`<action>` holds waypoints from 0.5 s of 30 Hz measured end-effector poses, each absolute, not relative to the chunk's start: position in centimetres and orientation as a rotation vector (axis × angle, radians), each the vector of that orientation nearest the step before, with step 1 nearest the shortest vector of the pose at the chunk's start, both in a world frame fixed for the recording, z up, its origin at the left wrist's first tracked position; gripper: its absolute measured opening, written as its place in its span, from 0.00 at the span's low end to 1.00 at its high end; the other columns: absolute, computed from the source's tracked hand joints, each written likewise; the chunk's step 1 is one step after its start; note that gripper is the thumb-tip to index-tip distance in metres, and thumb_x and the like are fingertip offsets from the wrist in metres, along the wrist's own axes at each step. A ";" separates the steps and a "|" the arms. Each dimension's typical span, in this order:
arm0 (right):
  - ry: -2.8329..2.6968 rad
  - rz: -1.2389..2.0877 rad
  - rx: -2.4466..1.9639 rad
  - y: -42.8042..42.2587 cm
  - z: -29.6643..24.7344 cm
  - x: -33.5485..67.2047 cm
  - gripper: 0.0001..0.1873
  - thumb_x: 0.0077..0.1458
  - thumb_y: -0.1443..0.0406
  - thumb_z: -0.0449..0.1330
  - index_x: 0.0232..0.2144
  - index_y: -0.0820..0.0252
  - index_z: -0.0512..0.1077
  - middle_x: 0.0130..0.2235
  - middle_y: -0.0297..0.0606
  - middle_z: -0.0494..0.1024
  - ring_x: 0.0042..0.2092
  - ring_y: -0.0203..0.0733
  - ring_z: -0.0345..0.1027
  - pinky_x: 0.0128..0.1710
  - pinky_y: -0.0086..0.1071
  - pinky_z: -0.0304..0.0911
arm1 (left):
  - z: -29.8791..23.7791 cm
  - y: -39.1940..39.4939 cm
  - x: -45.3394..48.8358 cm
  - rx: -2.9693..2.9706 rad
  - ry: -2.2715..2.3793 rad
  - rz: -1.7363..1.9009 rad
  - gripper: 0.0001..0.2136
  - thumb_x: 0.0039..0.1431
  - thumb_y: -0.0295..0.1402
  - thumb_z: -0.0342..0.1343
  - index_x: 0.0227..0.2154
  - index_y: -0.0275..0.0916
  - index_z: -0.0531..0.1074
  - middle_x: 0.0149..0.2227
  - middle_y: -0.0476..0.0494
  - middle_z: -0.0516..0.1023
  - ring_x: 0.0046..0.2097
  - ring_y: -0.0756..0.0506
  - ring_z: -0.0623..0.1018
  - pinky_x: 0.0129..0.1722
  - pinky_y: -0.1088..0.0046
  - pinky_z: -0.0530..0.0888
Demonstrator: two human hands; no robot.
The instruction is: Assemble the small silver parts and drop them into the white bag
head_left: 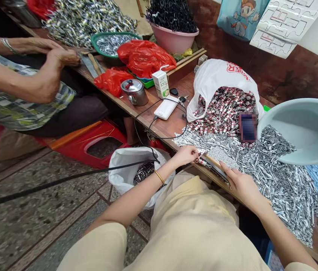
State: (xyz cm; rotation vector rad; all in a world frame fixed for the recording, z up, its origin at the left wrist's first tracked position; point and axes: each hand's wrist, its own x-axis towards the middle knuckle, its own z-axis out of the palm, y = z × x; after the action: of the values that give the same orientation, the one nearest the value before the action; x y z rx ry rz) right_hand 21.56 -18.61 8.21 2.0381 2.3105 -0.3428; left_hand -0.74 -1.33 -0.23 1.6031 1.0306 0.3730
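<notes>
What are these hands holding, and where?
The right hand grips a wooden strip partway along; the left hand is beside a red-and-white piece, its hold unclear.

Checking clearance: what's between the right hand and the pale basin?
Loose silvery metal pieces, heaped, fill the stretch from the right hand to the pale basin; the head view shows it.

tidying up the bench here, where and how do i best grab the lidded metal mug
By its handle, probably, coming from the bench's near edge: the lidded metal mug stands upright, handle turned that way, while the juice carton stands on its far side.
</notes>
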 end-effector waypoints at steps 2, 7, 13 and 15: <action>2.345 -0.302 2.064 -18.9 8.3 21.7 0.32 0.68 0.67 0.45 0.71 0.48 0.52 0.36 0.39 0.75 0.29 0.40 0.71 0.28 0.29 0.58 | -0.3 -1.4 -0.7 1.602 1.026 0.379 0.06 0.52 0.32 0.58 0.23 0.38 0.71 0.21 0.52 0.74 0.26 0.49 0.78 0.29 0.77 0.72; 2.281 -0.231 1.999 -19.3 8.1 21.5 0.33 0.65 0.69 0.49 0.70 0.48 0.54 0.34 0.37 0.74 0.24 0.37 0.66 0.25 0.29 0.53 | -0.4 -1.4 -0.7 1.601 1.030 0.382 0.05 0.52 0.31 0.57 0.23 0.37 0.71 0.21 0.52 0.75 0.26 0.49 0.79 0.29 0.77 0.72; 2.290 -0.192 2.035 -19.5 7.9 21.4 0.33 0.65 0.68 0.50 0.71 0.47 0.53 0.33 0.37 0.73 0.25 0.38 0.66 0.24 0.30 0.53 | -0.4 -1.3 -0.7 1.573 1.031 0.371 0.05 0.52 0.29 0.58 0.23 0.37 0.71 0.21 0.52 0.75 0.26 0.49 0.79 0.29 0.77 0.74; 2.264 -0.209 2.022 -19.5 7.6 21.3 0.33 0.65 0.68 0.50 0.70 0.47 0.54 0.33 0.37 0.74 0.25 0.37 0.66 0.24 0.29 0.53 | -0.4 -1.2 -0.6 1.519 1.030 0.358 0.06 0.52 0.29 0.59 0.23 0.37 0.71 0.21 0.52 0.75 0.26 0.50 0.79 0.28 0.78 0.74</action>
State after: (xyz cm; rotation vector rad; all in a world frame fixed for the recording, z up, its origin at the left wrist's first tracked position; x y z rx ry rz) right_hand 21.34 -19.49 7.65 2.0221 2.2636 -0.2088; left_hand -0.61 -1.18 -0.36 1.5194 1.0302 0.3579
